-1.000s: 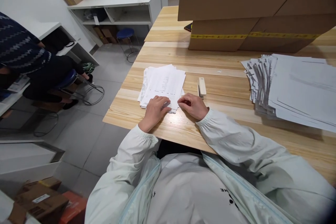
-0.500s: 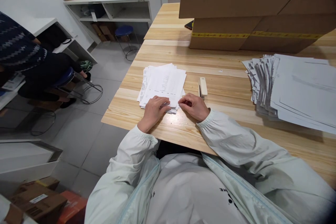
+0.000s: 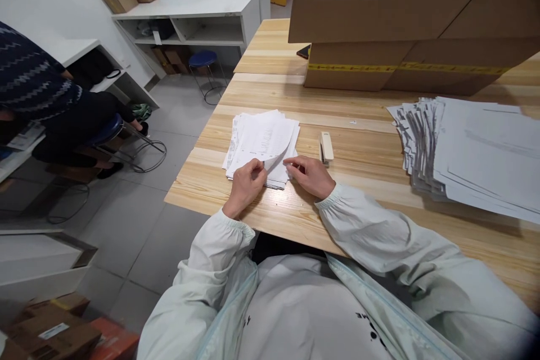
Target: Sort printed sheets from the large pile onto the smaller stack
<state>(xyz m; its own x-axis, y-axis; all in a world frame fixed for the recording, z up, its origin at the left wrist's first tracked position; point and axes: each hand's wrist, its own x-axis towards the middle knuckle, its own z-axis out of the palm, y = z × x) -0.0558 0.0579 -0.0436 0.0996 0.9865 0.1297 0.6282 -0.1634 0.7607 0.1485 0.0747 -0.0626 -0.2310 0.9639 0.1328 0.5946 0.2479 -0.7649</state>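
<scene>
The left hand (image 3: 245,184) now pinches the near corner of the top sheet (image 3: 264,140) and has curled it up; before, it lay flat. The small paper pile (image 3: 244,132) sits near the table's (image 3: 363,140) left edge. The right hand (image 3: 310,174), fingers bent, presses the pile. A stapler (image 3: 325,146) lies just right, then bare wood, then a big paper stack (image 3: 472,149). Closed cardboard boxes (image 3: 400,17) stand far.

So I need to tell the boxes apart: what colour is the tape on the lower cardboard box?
Yellow tape on the brown cardboard box, head view.
</scene>
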